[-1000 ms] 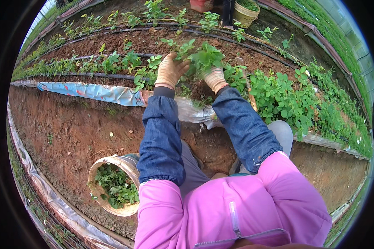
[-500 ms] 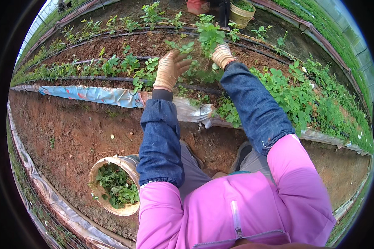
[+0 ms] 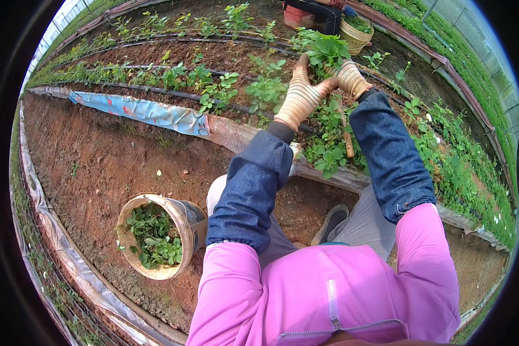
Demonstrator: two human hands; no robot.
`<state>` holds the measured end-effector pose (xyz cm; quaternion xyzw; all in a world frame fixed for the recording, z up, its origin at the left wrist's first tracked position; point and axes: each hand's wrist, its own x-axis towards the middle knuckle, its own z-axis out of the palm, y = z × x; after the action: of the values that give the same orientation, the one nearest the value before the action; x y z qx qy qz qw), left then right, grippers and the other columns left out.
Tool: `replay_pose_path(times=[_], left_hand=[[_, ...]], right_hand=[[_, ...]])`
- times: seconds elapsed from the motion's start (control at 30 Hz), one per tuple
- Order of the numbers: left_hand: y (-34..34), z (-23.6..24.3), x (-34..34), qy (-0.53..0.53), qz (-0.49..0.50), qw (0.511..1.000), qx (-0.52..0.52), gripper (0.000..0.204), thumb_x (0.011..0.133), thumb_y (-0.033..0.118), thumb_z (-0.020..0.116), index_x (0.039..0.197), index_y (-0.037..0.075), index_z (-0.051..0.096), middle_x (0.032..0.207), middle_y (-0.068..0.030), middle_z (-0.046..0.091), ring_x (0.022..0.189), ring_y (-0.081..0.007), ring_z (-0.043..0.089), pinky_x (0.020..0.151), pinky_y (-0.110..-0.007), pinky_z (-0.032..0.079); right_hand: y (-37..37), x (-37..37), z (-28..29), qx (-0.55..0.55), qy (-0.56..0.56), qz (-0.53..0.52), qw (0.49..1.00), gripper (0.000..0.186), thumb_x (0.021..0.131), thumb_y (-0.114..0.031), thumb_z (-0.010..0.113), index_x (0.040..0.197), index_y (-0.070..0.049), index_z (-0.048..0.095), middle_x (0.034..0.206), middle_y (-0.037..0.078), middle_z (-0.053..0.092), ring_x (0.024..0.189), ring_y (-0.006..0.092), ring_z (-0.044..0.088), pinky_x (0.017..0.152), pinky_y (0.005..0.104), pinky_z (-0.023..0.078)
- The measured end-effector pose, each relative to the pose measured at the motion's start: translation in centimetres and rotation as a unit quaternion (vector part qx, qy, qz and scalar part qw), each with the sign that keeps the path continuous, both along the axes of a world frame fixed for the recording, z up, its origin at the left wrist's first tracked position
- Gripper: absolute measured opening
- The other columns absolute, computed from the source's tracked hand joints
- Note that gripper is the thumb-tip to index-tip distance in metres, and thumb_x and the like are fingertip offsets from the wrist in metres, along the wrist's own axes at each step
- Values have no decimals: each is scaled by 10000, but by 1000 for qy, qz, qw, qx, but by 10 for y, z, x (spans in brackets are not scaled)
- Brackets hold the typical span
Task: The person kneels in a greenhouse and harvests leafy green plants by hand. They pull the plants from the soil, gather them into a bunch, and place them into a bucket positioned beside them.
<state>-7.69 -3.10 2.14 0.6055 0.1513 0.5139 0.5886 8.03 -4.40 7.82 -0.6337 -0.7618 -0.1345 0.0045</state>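
Head view: the gloved right hand [image 3: 353,79] is closed around the lower part of a leafy green bunch [image 3: 328,51], which is held up over the planted bed [image 3: 210,56], leaves fanning above the fingers. The gloved left hand [image 3: 299,97] is spread wide, thumb reaching toward the right hand and fingers upright just beside the bunch; whether they touch its leaves, I cannot tell. Below the hands, a wooden handle [image 3: 348,143] stands among low plants. A bucket [image 3: 185,233] containing cut greenery [image 3: 154,237] sits on the earth path at left
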Motion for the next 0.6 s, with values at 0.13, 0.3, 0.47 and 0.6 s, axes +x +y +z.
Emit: replay_pose_path(times=[0.13,0.3,0.47,0.6], left_hand=[[-11,0,18,35,27,998,35,1098,674,284,878,1465,-32,184,1421,-169,407,1288,-244,402,1083,-343,337],[9,-16,17,120,-153,981,30,564,887,354,614,1313,27,440,1316,-157,520,1190,-281,506,1031,-367,411],[35,-18,-22,327,121,866,358,297,909,297,555,1080,62,619,1044,-119,662,958,-286,604,854,-383,471],[75,-44,-51,301,91,948,41,234,866,197,642,1056,61,654,927,-71,681,771,-209,628,659,-329,490]], right_hand=[[-23,15,4,20,23,167,985,513,825,-233,703,1289,-73,552,1239,52,606,1082,201,558,950,330,445],[-38,1,33,-197,384,176,885,464,862,-184,706,1299,-137,557,1222,45,609,1004,152,579,945,294,464],[-8,-39,66,-363,388,-62,845,457,868,-334,671,1221,-58,578,1150,89,623,859,216,652,731,372,571],[21,-11,87,-236,468,-24,851,432,924,-328,595,1263,-60,576,1065,72,664,798,165,680,645,330,569]])
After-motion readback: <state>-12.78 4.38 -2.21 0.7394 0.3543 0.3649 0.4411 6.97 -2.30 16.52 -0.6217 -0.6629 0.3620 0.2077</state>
